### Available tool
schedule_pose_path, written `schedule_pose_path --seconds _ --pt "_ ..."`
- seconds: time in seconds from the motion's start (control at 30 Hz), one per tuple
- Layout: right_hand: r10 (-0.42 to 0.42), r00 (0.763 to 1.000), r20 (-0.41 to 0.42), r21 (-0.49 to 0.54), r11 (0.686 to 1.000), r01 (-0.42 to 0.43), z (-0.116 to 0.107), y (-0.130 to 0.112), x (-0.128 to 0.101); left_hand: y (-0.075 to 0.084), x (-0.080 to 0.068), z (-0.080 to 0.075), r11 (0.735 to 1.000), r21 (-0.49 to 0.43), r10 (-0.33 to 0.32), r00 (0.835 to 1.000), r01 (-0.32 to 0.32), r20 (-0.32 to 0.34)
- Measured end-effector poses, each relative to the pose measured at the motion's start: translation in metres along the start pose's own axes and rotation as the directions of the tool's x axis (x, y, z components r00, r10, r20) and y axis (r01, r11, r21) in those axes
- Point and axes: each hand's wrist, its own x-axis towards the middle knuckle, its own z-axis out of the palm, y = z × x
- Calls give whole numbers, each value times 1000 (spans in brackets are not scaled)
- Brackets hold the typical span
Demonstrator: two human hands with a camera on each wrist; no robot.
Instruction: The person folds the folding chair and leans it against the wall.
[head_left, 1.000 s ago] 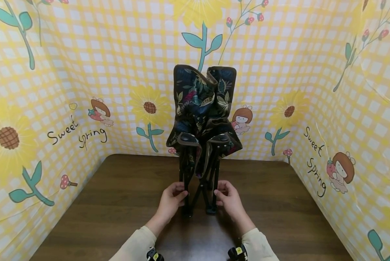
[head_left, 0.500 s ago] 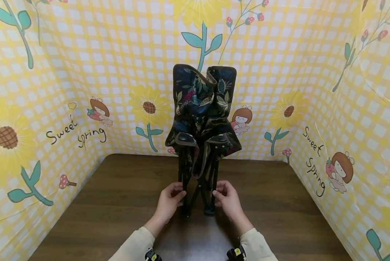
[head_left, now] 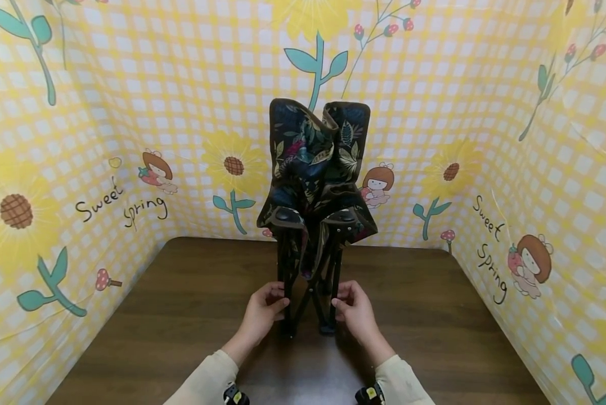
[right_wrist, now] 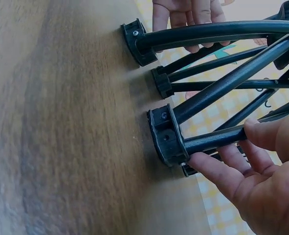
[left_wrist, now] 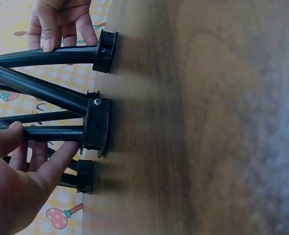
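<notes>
A small folding camp chair (head_left: 308, 157) with dark floral fabric stands upright on the brown table, half folded, its seat and back creased in the middle. My left hand (head_left: 258, 315) holds its left front leg low down, thumb on the near side and fingers behind. On the right front leg, my right hand (head_left: 357, 314) has a similar grip just above the foot. The left wrist view shows a black plastic foot (left_wrist: 98, 125) joining two tubes beside my left fingers. A matching foot (right_wrist: 166, 134) appears in the right wrist view, with my right forefinger against it.
The brown wooden table (head_left: 181, 349) reaches to a yellow checked cloth (head_left: 191, 73) that hangs behind and on both sides. The chair's back rises in front of the rear cloth. Its crossed rear legs stand behind the front ones.
</notes>
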Motion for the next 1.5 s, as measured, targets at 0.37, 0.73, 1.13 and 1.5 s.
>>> schedule_pose_path --seconds 0.37,0.73,1.13,1.5 --pt "-34 999 -23 -3 999 34 5 1 4 0 5 2 998 53 41 999 -39 -31" --pt "-46 999 -13 -12 999 46 10 2 9 1 10 7 996 83 38 998 -34 -51" --pt "-55 998 1 -29 998 55 10 4 18 -4 20 6 992 119 52 998 -47 -41" --pt "-56 998 12 -2 998 56 11 8 30 -4 31 5 989 138 68 997 -63 -38"
